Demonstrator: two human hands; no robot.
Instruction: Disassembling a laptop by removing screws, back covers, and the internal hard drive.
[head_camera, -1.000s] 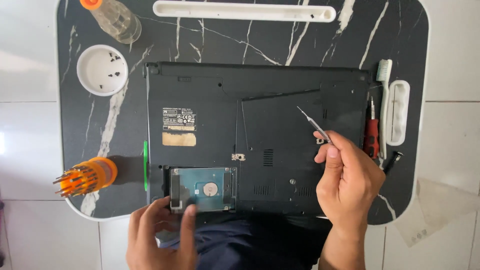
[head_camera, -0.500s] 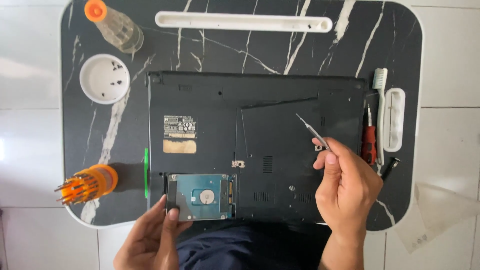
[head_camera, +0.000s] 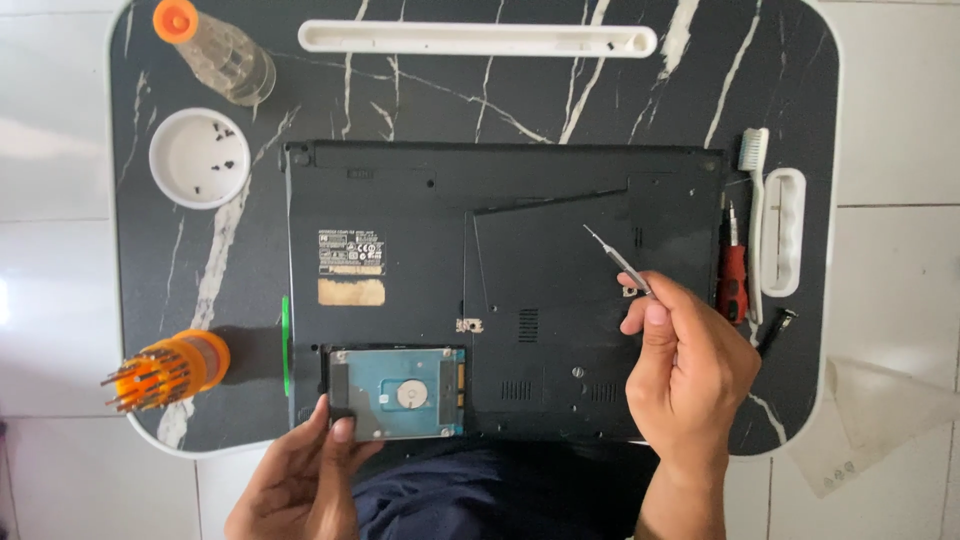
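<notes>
A black laptop (head_camera: 420, 210) lies bottom side up on a dark marbled lap table (head_camera: 760, 80). Its open bay near the front left corner shows a silver and blue hard drive (head_camera: 400, 392). My left hand (head_camera: 305, 480) rests at the drive's left end, thumb on its corner. My right hand (head_camera: 690, 375) hovers over the laptop's right half and holds a thin grey screwdriver (head_camera: 615, 258) with its tip pointing up and left.
A white dish (head_camera: 185, 150) with small dark screws sits at the left. Near it lie a clear bottle with orange cap (head_camera: 215, 55) and an orange bit holder (head_camera: 165, 370). A white tray (head_camera: 480, 38) lies at the back. A toothbrush (head_camera: 752, 215) and red tool (head_camera: 733, 275) lie right.
My left hand has shifted left along the drive, from its front edge to its left end. The right hand with the screwdriver has stayed almost still.
</notes>
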